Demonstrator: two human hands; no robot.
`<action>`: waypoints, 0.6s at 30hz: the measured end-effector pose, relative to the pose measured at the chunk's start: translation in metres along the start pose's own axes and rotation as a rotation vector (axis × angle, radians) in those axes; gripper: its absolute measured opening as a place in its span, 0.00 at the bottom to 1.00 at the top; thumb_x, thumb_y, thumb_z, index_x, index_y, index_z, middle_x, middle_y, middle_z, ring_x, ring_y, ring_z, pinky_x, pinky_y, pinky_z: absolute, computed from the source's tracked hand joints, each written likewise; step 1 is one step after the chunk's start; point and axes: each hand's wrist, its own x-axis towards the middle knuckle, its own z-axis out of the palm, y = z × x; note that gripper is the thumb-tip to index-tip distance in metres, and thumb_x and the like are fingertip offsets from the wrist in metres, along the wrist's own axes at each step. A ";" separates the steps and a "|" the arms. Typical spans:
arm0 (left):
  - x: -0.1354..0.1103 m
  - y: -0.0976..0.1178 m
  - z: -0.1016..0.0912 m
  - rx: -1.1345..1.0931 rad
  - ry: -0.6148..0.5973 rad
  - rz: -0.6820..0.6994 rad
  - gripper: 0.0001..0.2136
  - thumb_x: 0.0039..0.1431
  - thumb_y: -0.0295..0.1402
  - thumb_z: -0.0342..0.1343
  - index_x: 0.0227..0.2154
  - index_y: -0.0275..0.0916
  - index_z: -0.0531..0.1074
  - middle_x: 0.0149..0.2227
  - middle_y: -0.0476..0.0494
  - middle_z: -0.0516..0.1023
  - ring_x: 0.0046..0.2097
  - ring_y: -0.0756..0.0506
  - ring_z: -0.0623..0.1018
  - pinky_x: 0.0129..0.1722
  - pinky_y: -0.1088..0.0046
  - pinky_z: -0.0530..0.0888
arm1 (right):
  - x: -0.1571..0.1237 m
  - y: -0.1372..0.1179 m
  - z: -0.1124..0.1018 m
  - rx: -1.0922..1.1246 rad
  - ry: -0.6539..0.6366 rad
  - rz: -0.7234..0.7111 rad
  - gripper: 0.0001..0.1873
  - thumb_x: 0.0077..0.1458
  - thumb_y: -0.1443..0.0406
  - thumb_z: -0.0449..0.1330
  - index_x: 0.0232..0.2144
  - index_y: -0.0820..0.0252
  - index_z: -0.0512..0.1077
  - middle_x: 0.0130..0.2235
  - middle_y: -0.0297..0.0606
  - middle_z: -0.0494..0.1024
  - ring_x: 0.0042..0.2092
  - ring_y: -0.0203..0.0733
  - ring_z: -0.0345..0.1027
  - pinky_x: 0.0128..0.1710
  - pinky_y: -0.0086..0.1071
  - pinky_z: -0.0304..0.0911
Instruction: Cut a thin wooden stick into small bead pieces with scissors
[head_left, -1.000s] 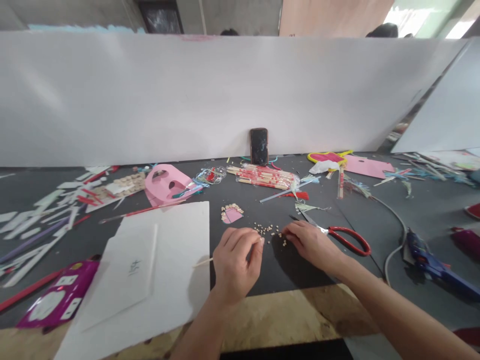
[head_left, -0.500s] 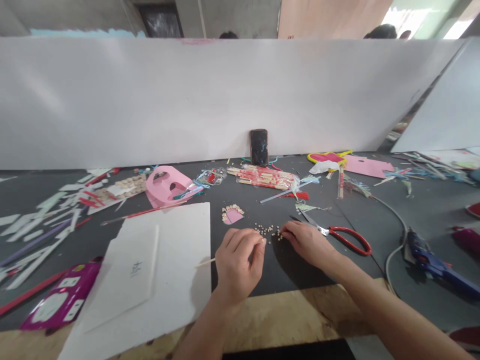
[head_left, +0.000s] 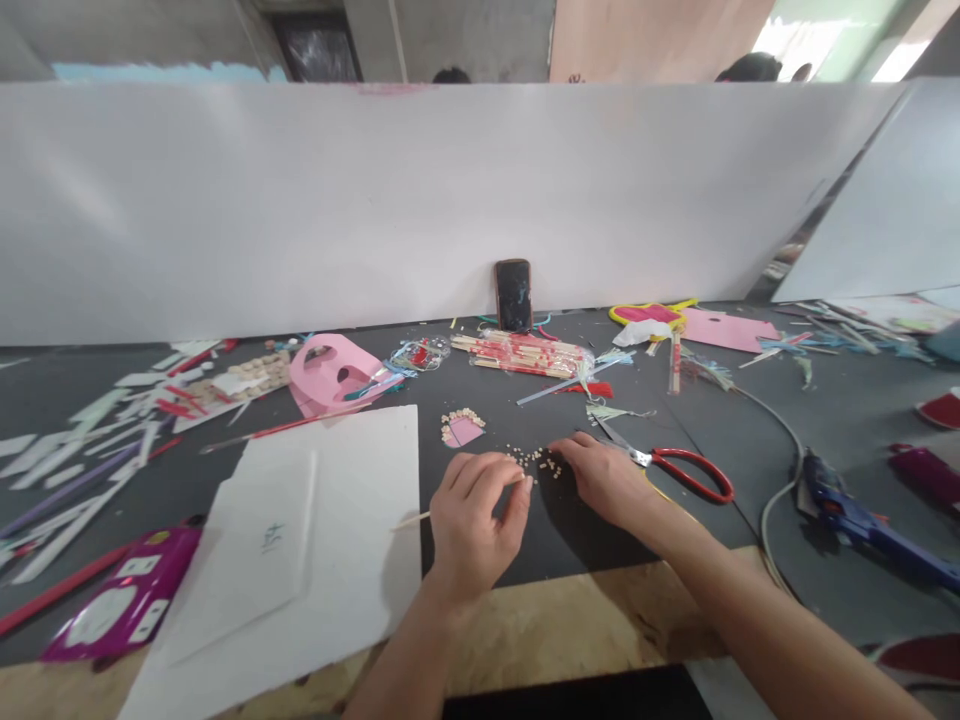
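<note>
My left hand (head_left: 476, 515) is closed in a pinch by the paper's right edge, with a thin wooden stick (head_left: 411, 521) poking out behind it to the left. Tiny cream-coloured pieces (head_left: 534, 459) lie scattered on the dark table between my hands. Over their right side, my right hand (head_left: 600, 475) reaches with fingers stretched out, tips down beside the pieces; nothing shows in it. Just beyond the left hand lies a small pink piece (head_left: 465, 432), its upper edge lined with similar cream bits. Scissors with red handles (head_left: 694, 473) lie beyond my right wrist, their blades partly hidden.
White sheets (head_left: 360, 540) and a purple case (head_left: 127, 590) are at left. A blue glue gun (head_left: 855, 515) with its cable lies right. Bagged wooden sticks (head_left: 525, 355), a pink cutout (head_left: 337, 365) and an upright phone (head_left: 514, 295) stand before a white board (head_left: 375, 200).
My right hand has shifted slightly left and away from me, and more of the cream pieces show beside its fingertips. The left hand keeps its pinch in nearly the same place.
</note>
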 end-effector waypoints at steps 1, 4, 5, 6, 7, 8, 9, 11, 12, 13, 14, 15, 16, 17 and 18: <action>0.000 0.000 -0.001 -0.012 -0.003 0.005 0.05 0.54 0.23 0.57 0.33 0.38 0.71 0.35 0.43 0.77 0.38 0.45 0.74 0.40 0.68 0.72 | -0.001 -0.002 0.000 0.000 0.000 -0.003 0.21 0.55 0.76 0.49 0.47 0.55 0.71 0.41 0.40 0.74 0.38 0.39 0.71 0.34 0.28 0.59; 0.000 0.001 -0.002 -0.035 0.004 0.003 0.07 0.55 0.22 0.54 0.36 0.37 0.71 0.37 0.42 0.77 0.40 0.45 0.74 0.41 0.66 0.72 | -0.003 -0.005 0.000 0.011 0.018 -0.016 0.20 0.58 0.74 0.48 0.47 0.54 0.71 0.42 0.39 0.73 0.38 0.38 0.71 0.35 0.27 0.59; -0.001 0.001 -0.002 -0.036 0.012 -0.003 0.07 0.55 0.22 0.53 0.36 0.37 0.71 0.37 0.42 0.77 0.40 0.45 0.74 0.42 0.66 0.72 | -0.003 -0.006 0.001 0.018 0.025 -0.025 0.19 0.59 0.73 0.48 0.47 0.54 0.71 0.42 0.39 0.73 0.38 0.38 0.71 0.35 0.27 0.60; -0.001 0.001 -0.003 -0.032 0.019 -0.008 0.08 0.56 0.21 0.53 0.36 0.37 0.71 0.37 0.42 0.76 0.40 0.45 0.74 0.42 0.66 0.72 | -0.004 -0.007 0.001 0.025 0.030 -0.038 0.19 0.59 0.73 0.48 0.47 0.54 0.71 0.41 0.38 0.73 0.39 0.37 0.71 0.36 0.26 0.60; -0.002 0.000 -0.002 -0.026 0.028 -0.010 0.08 0.56 0.21 0.52 0.36 0.37 0.71 0.37 0.42 0.76 0.41 0.45 0.74 0.42 0.66 0.72 | -0.005 -0.007 0.001 0.031 0.035 -0.053 0.18 0.59 0.73 0.49 0.45 0.53 0.72 0.41 0.37 0.73 0.39 0.37 0.70 0.36 0.26 0.60; -0.002 0.000 -0.002 -0.020 0.033 -0.009 0.08 0.56 0.21 0.52 0.36 0.38 0.71 0.37 0.42 0.76 0.41 0.45 0.74 0.42 0.66 0.72 | -0.005 -0.008 0.001 0.035 0.040 -0.067 0.18 0.59 0.73 0.49 0.44 0.53 0.73 0.40 0.37 0.73 0.39 0.37 0.70 0.37 0.26 0.60; -0.003 -0.001 -0.002 -0.013 0.036 -0.006 0.08 0.56 0.21 0.52 0.36 0.38 0.71 0.37 0.42 0.76 0.41 0.45 0.74 0.42 0.66 0.72 | -0.007 -0.009 0.001 0.037 0.050 -0.078 0.18 0.58 0.74 0.49 0.42 0.54 0.74 0.40 0.38 0.72 0.40 0.37 0.69 0.37 0.26 0.60; -0.003 -0.002 -0.001 0.001 0.039 -0.002 0.08 0.56 0.21 0.53 0.36 0.38 0.71 0.36 0.42 0.77 0.40 0.45 0.74 0.42 0.66 0.72 | -0.010 -0.011 0.000 0.033 0.079 -0.093 0.18 0.57 0.76 0.49 0.41 0.56 0.74 0.39 0.39 0.72 0.41 0.39 0.68 0.40 0.28 0.60; -0.003 -0.002 -0.001 0.006 0.042 -0.001 0.08 0.56 0.21 0.53 0.36 0.37 0.72 0.36 0.42 0.77 0.40 0.45 0.74 0.42 0.66 0.72 | -0.013 -0.014 0.000 0.029 0.093 -0.102 0.18 0.57 0.76 0.49 0.41 0.57 0.74 0.39 0.40 0.72 0.41 0.40 0.67 0.40 0.29 0.60; -0.003 -0.002 -0.001 0.009 0.046 -0.001 0.08 0.56 0.21 0.53 0.36 0.37 0.72 0.36 0.42 0.77 0.41 0.45 0.74 0.42 0.66 0.72 | -0.016 -0.016 0.000 0.024 0.103 -0.117 0.18 0.56 0.76 0.49 0.42 0.56 0.74 0.39 0.40 0.71 0.42 0.41 0.66 0.41 0.30 0.60; -0.003 -0.003 0.000 0.013 0.051 0.000 0.08 0.56 0.21 0.53 0.36 0.37 0.72 0.36 0.42 0.77 0.41 0.45 0.74 0.42 0.66 0.72 | -0.019 -0.020 0.000 0.019 0.107 -0.136 0.19 0.55 0.75 0.51 0.42 0.54 0.74 0.39 0.40 0.71 0.42 0.42 0.65 0.40 0.31 0.61; -0.002 -0.003 0.000 0.016 0.057 0.001 0.08 0.56 0.21 0.53 0.37 0.37 0.72 0.36 0.42 0.77 0.40 0.45 0.74 0.42 0.66 0.72 | -0.022 -0.023 0.002 0.013 0.111 -0.154 0.19 0.54 0.75 0.52 0.43 0.52 0.74 0.38 0.40 0.71 0.41 0.43 0.64 0.39 0.31 0.61; -0.002 -0.003 0.000 0.019 0.060 0.004 0.08 0.56 0.21 0.53 0.37 0.37 0.72 0.36 0.42 0.77 0.40 0.45 0.74 0.42 0.66 0.72 | -0.025 -0.026 0.003 0.008 0.115 -0.167 0.20 0.53 0.75 0.53 0.43 0.51 0.74 0.38 0.39 0.72 0.41 0.44 0.64 0.38 0.32 0.61; -0.002 -0.003 0.000 0.022 0.061 0.005 0.07 0.56 0.21 0.53 0.37 0.37 0.72 0.36 0.42 0.77 0.40 0.45 0.74 0.42 0.66 0.72 | -0.028 -0.028 0.005 0.004 0.126 -0.172 0.21 0.52 0.76 0.53 0.44 0.51 0.74 0.38 0.40 0.72 0.41 0.44 0.63 0.38 0.32 0.61; -0.002 -0.003 0.000 0.025 0.059 0.006 0.07 0.56 0.21 0.53 0.36 0.37 0.72 0.36 0.42 0.77 0.40 0.45 0.74 0.42 0.66 0.72 | -0.030 -0.029 0.006 0.002 0.144 -0.167 0.22 0.52 0.76 0.52 0.45 0.52 0.73 0.39 0.41 0.72 0.41 0.45 0.63 0.38 0.33 0.61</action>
